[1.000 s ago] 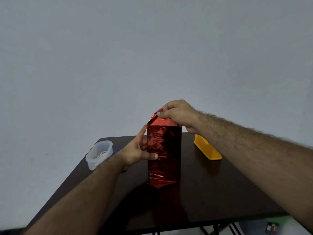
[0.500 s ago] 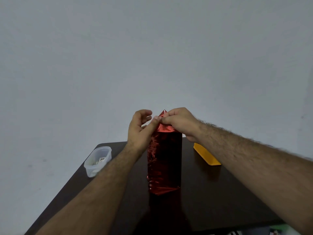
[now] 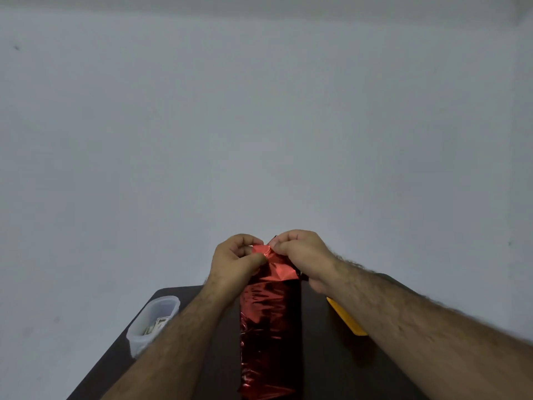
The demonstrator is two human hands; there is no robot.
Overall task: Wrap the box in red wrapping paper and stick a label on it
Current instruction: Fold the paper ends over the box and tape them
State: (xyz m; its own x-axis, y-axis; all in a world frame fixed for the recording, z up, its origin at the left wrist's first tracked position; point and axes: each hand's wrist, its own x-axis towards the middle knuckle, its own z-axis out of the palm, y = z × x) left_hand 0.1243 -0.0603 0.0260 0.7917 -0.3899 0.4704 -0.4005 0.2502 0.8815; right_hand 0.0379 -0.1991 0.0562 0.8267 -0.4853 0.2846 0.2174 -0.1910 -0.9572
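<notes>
Top fold, frame centre: left hand (image 3: 236, 262) and right hand (image 3: 302, 255) are both pinching red wrapping paper (image 3: 269, 327).
Foil is likely springing open or tearing if either pinch is slipping.

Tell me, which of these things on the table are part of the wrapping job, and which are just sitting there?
In the job:
- red-wrapped box, standing upright
- left hand and right hand, both pinching the paper flap at its top

Lying about:
- clear plastic tub with small items inside
- yellow object
- dark table

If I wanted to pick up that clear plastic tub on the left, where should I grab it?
Probably by the long side walls of the clear plastic tub, just under the rim, coming from above. It stands upright and open-topped near the table edge, and looks narrow enough for one hand.
</notes>
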